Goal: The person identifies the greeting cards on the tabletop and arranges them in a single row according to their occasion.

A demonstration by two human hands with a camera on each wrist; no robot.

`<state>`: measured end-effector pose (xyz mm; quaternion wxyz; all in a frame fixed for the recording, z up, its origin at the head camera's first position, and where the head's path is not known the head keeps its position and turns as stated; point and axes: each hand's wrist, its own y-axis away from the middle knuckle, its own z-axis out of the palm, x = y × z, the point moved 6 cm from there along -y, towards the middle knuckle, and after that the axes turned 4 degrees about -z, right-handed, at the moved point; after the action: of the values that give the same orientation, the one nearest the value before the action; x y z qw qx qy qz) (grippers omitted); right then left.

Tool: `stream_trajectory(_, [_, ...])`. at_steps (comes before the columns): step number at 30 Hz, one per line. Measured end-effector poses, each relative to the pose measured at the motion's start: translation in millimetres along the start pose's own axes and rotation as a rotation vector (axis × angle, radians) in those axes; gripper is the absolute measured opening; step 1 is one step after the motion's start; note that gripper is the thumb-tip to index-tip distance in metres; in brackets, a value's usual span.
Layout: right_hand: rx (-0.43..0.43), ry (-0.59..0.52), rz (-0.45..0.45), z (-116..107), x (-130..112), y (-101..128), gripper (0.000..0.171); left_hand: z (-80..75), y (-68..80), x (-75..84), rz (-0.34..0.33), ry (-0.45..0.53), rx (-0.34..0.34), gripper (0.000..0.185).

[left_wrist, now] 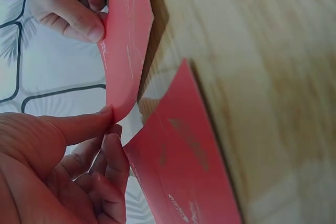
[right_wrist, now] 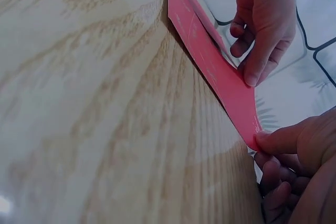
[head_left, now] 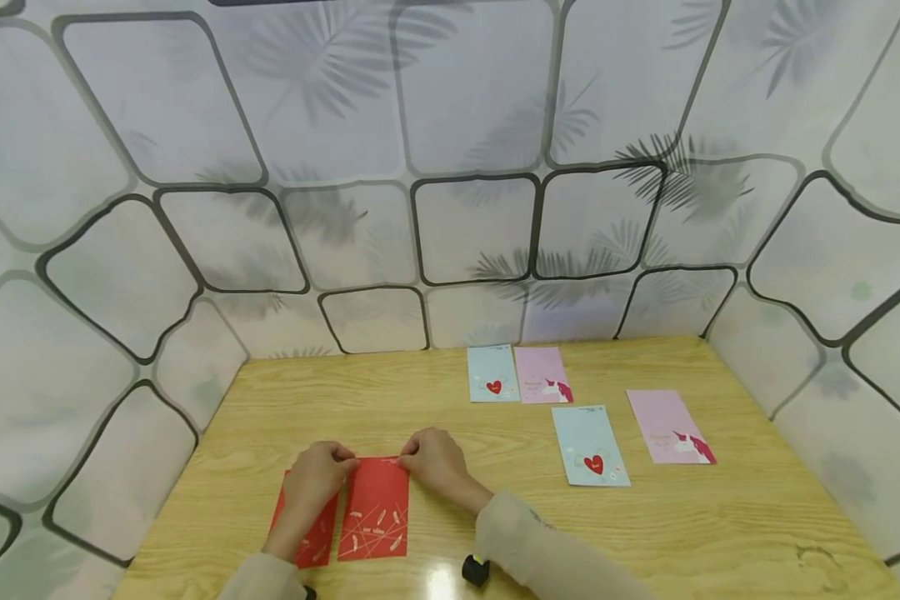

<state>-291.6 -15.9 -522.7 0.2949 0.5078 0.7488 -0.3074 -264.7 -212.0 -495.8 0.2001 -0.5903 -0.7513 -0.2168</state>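
A red envelope with white markings lies near the table's front left. My left hand pinches its top left corner and my right hand pinches its top right corner. In the left wrist view the envelope is raised off the wood at that end, held between the left hand's thumb and fingers and the right hand. The right wrist view shows the same envelope tilted up, with the right hand on its near corner and the left hand on the far one. A second red envelope lies flat beside it, partly under my left forearm.
Two light blue cards with red hearts and two pink unicorn cards lie flat on the wooden table to the right. A small black object sits by the front edge. Patterned walls enclose the table on three sides.
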Motion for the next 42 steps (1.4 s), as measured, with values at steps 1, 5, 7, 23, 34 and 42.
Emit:
stream_trajectory(1, [0.001, 0.004, -0.006, 0.1, -0.2, -0.2, 0.008, 0.0, -0.2, 0.1, 0.002, -0.006, 0.000, 0.013])
stream_trajectory(5, [0.005, 0.035, -0.021, 1.6, -0.1, -0.8, 0.008, -0.2, -0.3, 0.8, 0.001, -0.031, 0.003, 0.012])
stream_trajectory(7, [0.007, 0.050, -0.023, 2.7, 0.2, -1.3, 0.008, -0.5, 0.1, 1.1, -0.001, -0.042, 0.004, 0.011])
stream_trajectory(23, [-0.005, 0.094, -0.019, 3.4, -3.2, -1.4, 0.007, 1.7, -0.5, -0.4, -0.002, -0.053, 0.004, 0.011])
stream_trajectory(34, [-0.001, 0.100, -0.025, 2.2, -6.2, 0.4, 0.006, 4.5, -2.7, -1.6, 0.020, -0.017, 0.010, 0.011])
stream_trajectory(42, [0.003, 0.108, -0.017, 2.1, -5.4, 0.0, 0.006, 6.7, -3.9, -4.7, 0.016, 0.005, 0.007, 0.011])
